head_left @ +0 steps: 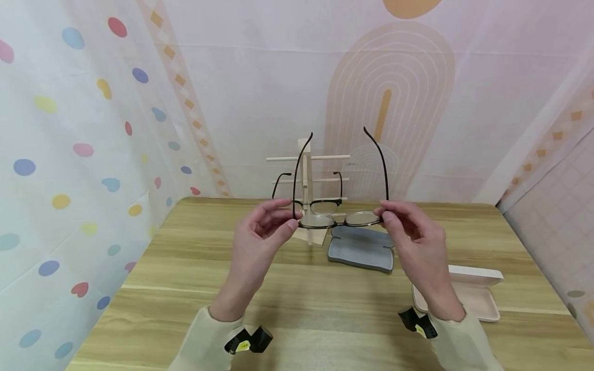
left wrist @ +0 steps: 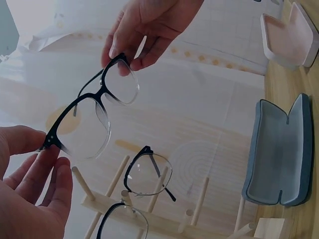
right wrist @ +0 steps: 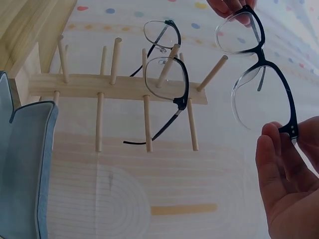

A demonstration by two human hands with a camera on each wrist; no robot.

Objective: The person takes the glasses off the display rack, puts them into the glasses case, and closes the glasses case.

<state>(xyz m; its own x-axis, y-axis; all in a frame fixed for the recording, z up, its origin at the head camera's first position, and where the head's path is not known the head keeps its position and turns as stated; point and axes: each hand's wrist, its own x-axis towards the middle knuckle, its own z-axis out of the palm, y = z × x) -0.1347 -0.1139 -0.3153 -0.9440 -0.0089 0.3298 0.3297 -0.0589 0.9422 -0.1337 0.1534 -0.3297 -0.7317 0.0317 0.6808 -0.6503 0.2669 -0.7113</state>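
Note:
A pair of black-and-clear eyeglasses (head_left: 340, 223) is held up in the air, its temples unfolded and pointing up and away. My left hand (head_left: 260, 237) pinches the frame's left corner between thumb and fingers. At the opposite corner, my right hand (head_left: 419, 245) pinches the frame in the same way. Behind them stands a wooden display rack (right wrist: 119, 87) with several pegs. A second pair of eyeglasses (right wrist: 183, 82), dark on top with clear lower rims, rests on that rack. In the left wrist view both hands and the held eyeglasses (left wrist: 102, 92) show against the curtain.
An open grey-blue glasses case (head_left: 361, 250) lies on the wooden table (head_left: 297, 319), right of the rack's base. Farther right, an open pale pink case (head_left: 473, 293) sits partly behind the right wrist. Patterned curtains (head_left: 260, 93) hang behind and beside the table.

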